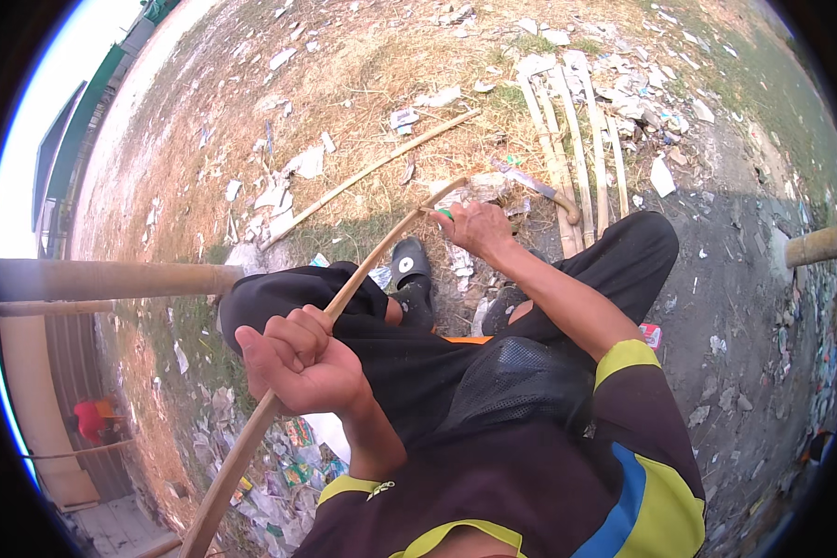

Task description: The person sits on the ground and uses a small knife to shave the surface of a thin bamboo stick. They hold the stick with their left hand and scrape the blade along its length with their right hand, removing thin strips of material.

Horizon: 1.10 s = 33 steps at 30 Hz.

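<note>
A long, slightly bent bamboo strip (374, 253) runs slantwise across my lap, from the lower left up to the ground ahead of my shoes. My left hand (302, 363) is closed round it above my left thigh. Close to its far end, my right hand (477, 230) is closed on a small tool with a green part (445, 215); the rest of the tool is mostly hidden by my fingers. Just beyond the right hand, a knife (541, 190) with a curved wooden handle lies on the ground, its blade pointing to the upper left.
Several bamboo strips (593, 139) lie side by side at the far right, near the knife. Another strip (372, 177) rests on dry grass ahead. Scraps of litter (293, 465) cover much of the ground. A thick pole (112, 279) reaches my left knee; another pole (814, 246) stands out at the right.
</note>
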Each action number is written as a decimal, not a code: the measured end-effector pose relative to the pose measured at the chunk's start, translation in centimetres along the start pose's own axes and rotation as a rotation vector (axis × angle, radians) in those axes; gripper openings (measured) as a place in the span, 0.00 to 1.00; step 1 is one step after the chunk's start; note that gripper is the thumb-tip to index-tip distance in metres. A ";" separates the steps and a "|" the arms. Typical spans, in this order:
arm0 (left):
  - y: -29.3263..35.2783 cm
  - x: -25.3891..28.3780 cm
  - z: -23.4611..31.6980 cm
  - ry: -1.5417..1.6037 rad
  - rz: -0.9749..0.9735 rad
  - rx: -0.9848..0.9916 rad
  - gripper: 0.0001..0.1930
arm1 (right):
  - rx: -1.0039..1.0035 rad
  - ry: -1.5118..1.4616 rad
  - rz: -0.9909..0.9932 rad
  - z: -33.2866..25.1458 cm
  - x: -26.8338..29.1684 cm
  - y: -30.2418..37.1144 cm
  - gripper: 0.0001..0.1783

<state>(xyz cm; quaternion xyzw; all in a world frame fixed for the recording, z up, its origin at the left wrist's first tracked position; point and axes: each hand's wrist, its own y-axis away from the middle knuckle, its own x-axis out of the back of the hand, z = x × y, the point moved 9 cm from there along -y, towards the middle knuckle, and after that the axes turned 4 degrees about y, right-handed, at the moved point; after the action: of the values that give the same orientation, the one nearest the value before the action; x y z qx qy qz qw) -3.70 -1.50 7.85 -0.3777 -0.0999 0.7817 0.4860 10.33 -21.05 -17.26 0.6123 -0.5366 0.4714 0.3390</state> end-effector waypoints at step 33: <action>-1.7 -1.4 2.4 0.080 -0.068 0.014 0.24 | -0.448 0.349 -0.214 19.7 -8.1 2.4 0.33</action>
<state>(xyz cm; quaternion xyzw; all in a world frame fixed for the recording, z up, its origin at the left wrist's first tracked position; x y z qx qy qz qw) -3.85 -1.30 11.16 -0.4015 -0.0877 0.7498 0.5186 12.36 -36.94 -31.54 0.4851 -0.4934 0.4011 0.6003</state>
